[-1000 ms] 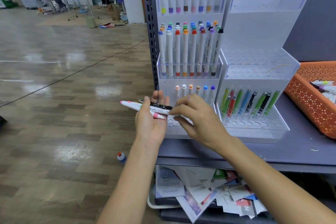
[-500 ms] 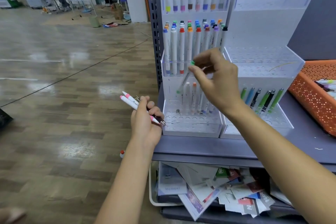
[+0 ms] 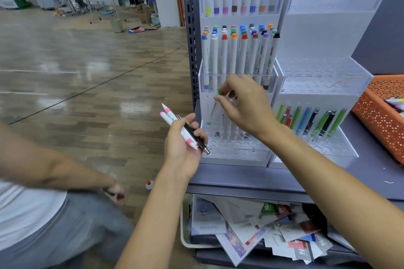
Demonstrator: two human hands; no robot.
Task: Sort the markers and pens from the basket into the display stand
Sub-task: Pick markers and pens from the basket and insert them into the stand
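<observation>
Item: green marker [image 3: 212, 109], pinched at the cap by my right hand [image 3: 244, 105], tip angled toward a hole in the bottom tier of the stand [image 3: 238, 156]. Left hand [image 3: 182, 140], just left of the stand, clasps two pink markers [image 3: 168, 116] and a black pen [image 3: 190, 130], queued. Basket [image 3: 378, 120] sits right of the stand, more stock inside.
</observation>
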